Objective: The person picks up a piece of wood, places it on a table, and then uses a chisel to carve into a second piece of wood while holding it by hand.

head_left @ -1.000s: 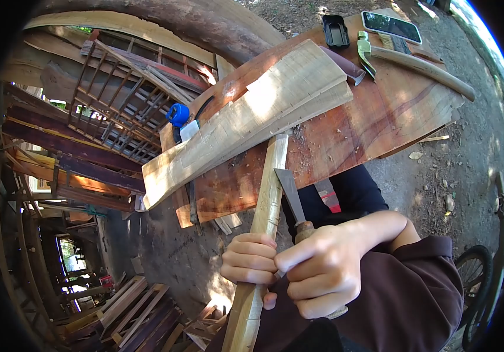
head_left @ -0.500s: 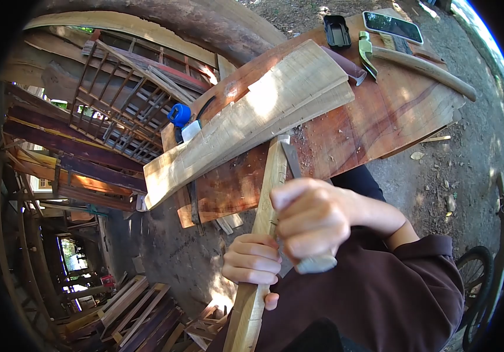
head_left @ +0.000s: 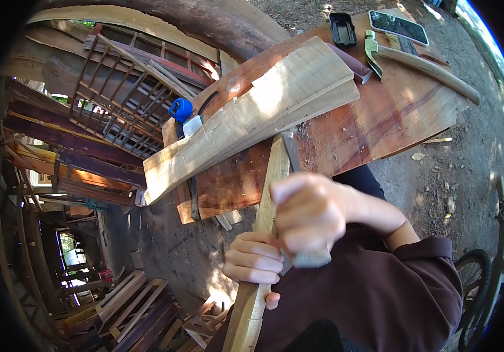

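Note:
My left hand [head_left: 254, 259] is wrapped round a long squared piece of wood [head_left: 274, 176], which runs from my lap up to the edge of the plank surface. My right hand [head_left: 308, 212] makes a fist around what looks like a chisel [head_left: 291, 152]. Its flat metal blade lies along the right side of the wood's far end. The pale butt of the handle sticks out below the fist, which is blurred; the fingers hide the middle of the tool. Beyond the wood, large pale boards [head_left: 252, 117] lie stacked on the reddish plank [head_left: 346, 141].
On the plank's far right are a hammer [head_left: 428, 67], a phone [head_left: 398, 27], a brush [head_left: 401, 44] and a black tray [head_left: 343, 30]. A blue round object [head_left: 180, 110] sits left of the boards. Lumber [head_left: 129, 311] is piled lower left; a bicycle wheel [head_left: 475, 293] stands right.
The view has shifted slightly. My right fist and the tool have moved a little upward along the wood. My left hand keeps its hold in the same place.

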`<move>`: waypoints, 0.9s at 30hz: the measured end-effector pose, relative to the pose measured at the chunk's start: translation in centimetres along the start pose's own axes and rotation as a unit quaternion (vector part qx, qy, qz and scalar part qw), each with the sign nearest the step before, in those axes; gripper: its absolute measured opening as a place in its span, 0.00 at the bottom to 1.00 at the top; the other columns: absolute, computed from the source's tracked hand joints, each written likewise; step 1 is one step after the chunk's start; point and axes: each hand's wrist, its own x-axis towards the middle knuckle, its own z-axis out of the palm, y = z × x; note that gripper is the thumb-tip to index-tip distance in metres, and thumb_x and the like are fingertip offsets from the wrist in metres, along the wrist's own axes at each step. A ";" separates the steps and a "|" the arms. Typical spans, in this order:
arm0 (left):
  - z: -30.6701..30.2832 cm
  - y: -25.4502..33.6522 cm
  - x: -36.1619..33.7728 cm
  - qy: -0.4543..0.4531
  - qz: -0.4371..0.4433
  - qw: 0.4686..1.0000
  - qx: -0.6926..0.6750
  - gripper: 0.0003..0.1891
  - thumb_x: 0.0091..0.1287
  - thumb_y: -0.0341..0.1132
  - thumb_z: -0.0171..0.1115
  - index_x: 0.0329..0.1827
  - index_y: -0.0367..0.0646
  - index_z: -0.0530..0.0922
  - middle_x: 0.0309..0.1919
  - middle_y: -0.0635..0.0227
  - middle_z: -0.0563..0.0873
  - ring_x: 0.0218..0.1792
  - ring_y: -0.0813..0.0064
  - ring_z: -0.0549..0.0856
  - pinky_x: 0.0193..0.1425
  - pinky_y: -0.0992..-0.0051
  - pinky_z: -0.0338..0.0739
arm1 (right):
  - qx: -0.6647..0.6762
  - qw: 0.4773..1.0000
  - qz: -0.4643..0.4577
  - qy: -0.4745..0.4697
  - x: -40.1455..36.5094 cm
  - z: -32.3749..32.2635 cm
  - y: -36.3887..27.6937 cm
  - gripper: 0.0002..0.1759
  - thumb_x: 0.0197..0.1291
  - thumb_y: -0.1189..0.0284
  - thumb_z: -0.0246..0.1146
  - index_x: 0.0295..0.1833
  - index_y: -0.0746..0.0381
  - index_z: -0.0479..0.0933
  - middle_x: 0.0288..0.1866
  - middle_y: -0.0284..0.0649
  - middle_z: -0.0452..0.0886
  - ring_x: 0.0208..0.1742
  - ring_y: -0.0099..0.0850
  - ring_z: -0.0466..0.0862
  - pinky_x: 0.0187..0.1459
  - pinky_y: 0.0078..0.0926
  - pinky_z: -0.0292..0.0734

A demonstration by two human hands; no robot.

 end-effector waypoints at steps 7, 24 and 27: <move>3.8 -0.7 -1.8 0.230 0.038 0.971 0.060 0.20 0.64 0.52 0.67 0.25 0.47 0.74 0.19 0.74 0.77 0.23 0.72 0.80 0.45 0.64 0.79 | -0.074 0.995 -0.025 0.060 0.5 1.8 -2.9 0.14 0.65 0.76 0.59 0.24 0.63 0.73 0.18 0.29 0.66 0.15 0.23 0.67 0.26 0.24 0.64; 7.0 0.2 -0.7 0.473 -0.001 0.875 0.108 0.21 0.70 0.57 0.52 0.29 0.50 0.65 0.22 0.75 0.65 0.29 0.73 0.70 0.49 0.63 0.67 | -0.051 0.997 -0.056 0.029 2.0 3.7 -4.4 0.15 0.58 0.82 0.59 0.19 0.62 0.67 0.17 0.32 0.68 0.15 0.20 0.69 0.25 0.23 0.68; 6.9 0.5 -1.1 0.478 -0.023 0.871 0.113 0.21 0.70 0.57 0.52 0.29 0.50 0.65 0.22 0.75 0.65 0.29 0.73 0.71 0.49 0.63 0.68 | -0.052 0.997 -0.048 0.040 2.0 3.8 -3.6 0.15 0.56 0.83 0.60 0.19 0.61 0.67 0.17 0.31 0.67 0.15 0.21 0.69 0.24 0.22 0.67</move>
